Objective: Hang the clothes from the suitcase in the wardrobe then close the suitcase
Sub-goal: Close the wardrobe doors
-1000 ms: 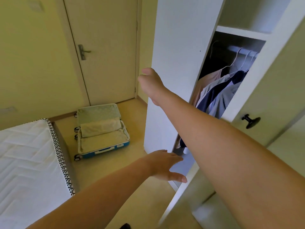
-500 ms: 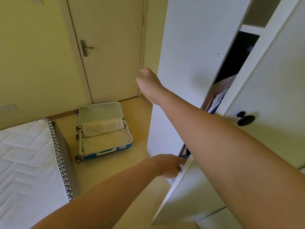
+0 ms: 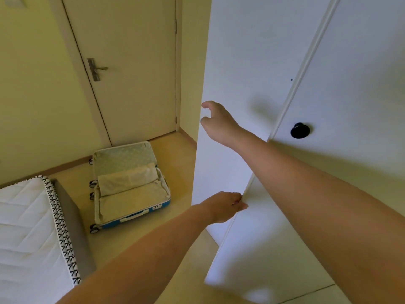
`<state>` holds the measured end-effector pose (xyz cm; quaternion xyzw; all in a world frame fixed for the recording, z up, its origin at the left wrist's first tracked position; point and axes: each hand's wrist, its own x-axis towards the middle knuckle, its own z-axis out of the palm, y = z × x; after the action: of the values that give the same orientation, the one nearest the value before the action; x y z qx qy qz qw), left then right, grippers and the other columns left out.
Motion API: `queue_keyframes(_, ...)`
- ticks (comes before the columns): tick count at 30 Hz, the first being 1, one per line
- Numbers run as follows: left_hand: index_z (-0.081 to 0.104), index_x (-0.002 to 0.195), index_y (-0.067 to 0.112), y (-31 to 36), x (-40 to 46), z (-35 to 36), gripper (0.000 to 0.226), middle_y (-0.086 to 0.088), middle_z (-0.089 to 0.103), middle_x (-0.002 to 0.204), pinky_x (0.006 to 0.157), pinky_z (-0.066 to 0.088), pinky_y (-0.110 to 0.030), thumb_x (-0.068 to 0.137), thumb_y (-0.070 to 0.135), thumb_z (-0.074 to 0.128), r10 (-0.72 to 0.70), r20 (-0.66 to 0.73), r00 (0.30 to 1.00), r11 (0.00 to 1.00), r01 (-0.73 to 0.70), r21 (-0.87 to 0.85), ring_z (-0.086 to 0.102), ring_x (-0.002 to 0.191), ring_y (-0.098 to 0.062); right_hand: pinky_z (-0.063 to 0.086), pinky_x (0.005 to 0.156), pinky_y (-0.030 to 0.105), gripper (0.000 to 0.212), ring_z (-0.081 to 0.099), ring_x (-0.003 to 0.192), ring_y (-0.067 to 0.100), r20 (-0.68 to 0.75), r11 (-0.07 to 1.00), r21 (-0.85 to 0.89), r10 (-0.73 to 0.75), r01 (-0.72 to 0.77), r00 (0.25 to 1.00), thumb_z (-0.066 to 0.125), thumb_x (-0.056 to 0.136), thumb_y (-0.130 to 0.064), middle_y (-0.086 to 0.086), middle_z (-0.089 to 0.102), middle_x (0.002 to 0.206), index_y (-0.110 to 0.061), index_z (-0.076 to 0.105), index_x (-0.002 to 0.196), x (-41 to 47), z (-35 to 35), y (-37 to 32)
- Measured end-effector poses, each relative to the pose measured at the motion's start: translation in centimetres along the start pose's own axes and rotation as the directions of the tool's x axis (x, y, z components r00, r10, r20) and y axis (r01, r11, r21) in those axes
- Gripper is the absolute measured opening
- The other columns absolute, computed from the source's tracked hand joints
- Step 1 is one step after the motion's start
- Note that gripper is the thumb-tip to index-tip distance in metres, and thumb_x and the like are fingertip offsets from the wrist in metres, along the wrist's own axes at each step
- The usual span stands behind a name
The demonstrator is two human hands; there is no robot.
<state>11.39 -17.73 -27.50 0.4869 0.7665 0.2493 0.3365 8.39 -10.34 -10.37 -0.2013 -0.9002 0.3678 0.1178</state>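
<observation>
Both my hands are up at the wardrobe door (image 3: 252, 62): left hand (image 3: 221, 206) fingertips touch its edge, right hand (image 3: 217, 121) loosely curled, empty. The suitcase (image 3: 129, 185) lies open on the floor, down-left; left hand's nearer.

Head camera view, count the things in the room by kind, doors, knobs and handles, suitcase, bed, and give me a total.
Wardrobe doors: 2, left, right
Room door: 1
Black knob: 1
Lever handle: 1
Open suitcase: 1
Mattress: 1
Total: 7
</observation>
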Motion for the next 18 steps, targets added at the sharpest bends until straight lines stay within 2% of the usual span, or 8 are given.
queue_keyframes(2,0.051,0.088,0.019,0.0,1.6,-0.5,0.032,-0.007,0.062,0.096,0.071,0.042,-0.031,0.100,0.047,0.042,0.004,-0.013,1.000,1.000,-0.004,-0.016,0.056,0.082,-0.021,0.044,0.087,0.027,0.053,0.052,0.112,0.019,-0.010,0.952,-0.286,-0.120,0.112,0.993,0.039,0.094,-0.009,0.000,0.034,0.149,-0.012,0.034,0.147,-0.4,-1.6,1.4)
queue_keyframes(3,0.051,0.088,0.018,-0.1,2.3,-0.6,0.032,-0.008,0.063,0.098,0.070,0.041,-0.031,0.100,0.046,0.042,0.002,-0.024,1.000,1.000,-0.003,-0.021,0.055,0.081,-0.021,0.038,0.097,0.029,0.050,0.048,0.121,0.024,-0.009,0.864,-0.474,-0.197,0.169,0.980,0.040,0.093,-0.008,0.004,0.034,0.150,-0.009,0.039,0.143,-0.6,-2.2,2.1)
queue_keyframes(4,0.050,0.085,0.019,0.1,3.2,-0.8,0.031,-0.009,0.064,0.100,0.069,0.040,-0.030,0.100,0.045,0.042,0.004,-0.031,1.000,1.000,-0.005,-0.030,0.054,0.079,-0.020,0.032,0.104,0.032,0.047,0.047,0.123,0.029,0.001,0.733,-0.642,-0.290,0.223,0.957,0.042,0.090,-0.006,0.009,0.039,0.147,-0.006,0.046,0.138,-0.8,-2.9,2.8)
queue_keyframes(6,0.047,0.077,0.023,0.3,4.4,-1.1,0.031,-0.008,0.063,0.099,0.067,0.038,-0.028,0.100,0.043,0.042,0.008,-0.048,0.999,0.998,-0.011,-0.062,0.050,0.074,-0.017,0.028,0.108,0.039,0.042,0.055,0.113,0.034,0.076,0.438,-0.840,-0.490,0.320,0.868,0.045,0.082,-0.005,0.014,0.054,0.133,-0.004,0.060,0.121,-1.0,-3.5,4.3)
queue_keyframes(8,0.047,0.075,0.026,0.5,5.6,-1.5,0.030,-0.003,0.061,0.093,0.066,0.037,-0.026,0.100,0.041,0.042,0.007,-0.065,0.998,0.995,-0.013,-0.100,0.051,0.074,-0.016,0.025,0.112,0.044,0.041,0.059,0.109,0.034,0.157,0.209,-0.917,-0.593,0.340,0.790,0.039,0.079,-0.008,0.015,0.061,0.123,-0.004,0.065,0.110,-1.4,-4.5,5.7)
queue_keyframes(12,0.061,0.100,0.023,0.8,8.4,-1.6,0.026,0.001,0.063,0.098,0.073,0.043,-0.026,0.099,0.042,0.043,0.005,-0.070,0.998,0.989,-0.015,-0.145,0.060,0.090,-0.021,0.019,0.119,0.050,0.042,0.044,0.132,0.039,0.174,-0.056,-0.983,-0.572,0.173,0.802,0.034,0.090,-0.011,0.019,0.051,0.140,-0.002,0.059,0.122,-3.2,-7.5,9.6)
queue_keyframes(15,0.058,0.109,0.020,1.6,10.2,-1.2,0.031,0.002,0.063,0.103,0.075,0.045,-0.028,0.099,0.046,0.042,-0.005,-0.118,0.993,0.995,-0.007,-0.103,0.058,0.087,-0.017,0.013,0.122,0.049,0.047,0.031,0.142,0.034,0.200,-0.197,-0.974,-0.522,0.111,0.829,0.032,0.097,-0.016,0.016,0.036,0.153,-0.003,0.046,0.139,-4.6,-8.7,13.9)
queue_keyframes(18,0.051,0.119,0.017,2.5,11.8,-0.5,0.037,0.000,0.062,0.111,0.083,0.047,-0.032,0.100,0.047,0.041,-0.015,-0.150,0.989,0.998,0.007,-0.056,0.059,0.096,-0.021,0.015,0.122,0.046,0.055,0.022,0.147,0.027,0.195,-0.220,-0.971,-0.511,0.092,0.837,0.037,0.100,-0.023,0.009,0.024,0.160,-0.007,0.028,0.151,-5.3,-9.8,17.2)
